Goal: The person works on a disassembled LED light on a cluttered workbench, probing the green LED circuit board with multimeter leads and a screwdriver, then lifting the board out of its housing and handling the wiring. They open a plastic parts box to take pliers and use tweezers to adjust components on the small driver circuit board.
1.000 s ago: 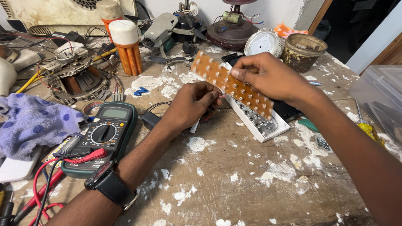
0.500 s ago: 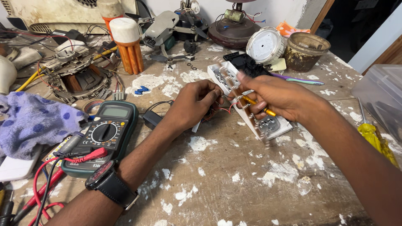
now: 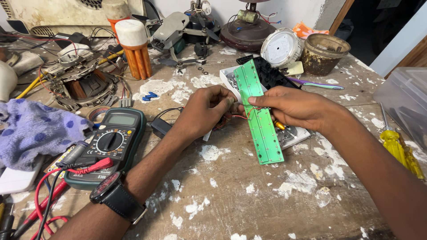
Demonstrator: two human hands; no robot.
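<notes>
My right hand [image 3: 298, 106] pinches a long, narrow green circuit board [image 3: 259, 116] near its middle, thumb on the face and fingers behind, holding it tilted above the paint-spattered wooden workbench [image 3: 249, 200] with its far end toward the back and its near end toward me. My left hand [image 3: 207, 109], a black wristwatch [image 3: 116, 199] on its wrist, is curled with the fingertips pressed together just beside the board's left edge, where thin red wires [image 3: 240, 114] run to it; I cannot tell exactly what they grip. Under the board lies a white plastic housing [image 3: 293, 133] and beyond it a black plastic cover [image 3: 271, 75]. A dark green multimeter [image 3: 109, 142] with red and black probe leads sits left of my left forearm, and a yellow-handled screwdriver [image 3: 398, 146] lies well apart at right
</notes>
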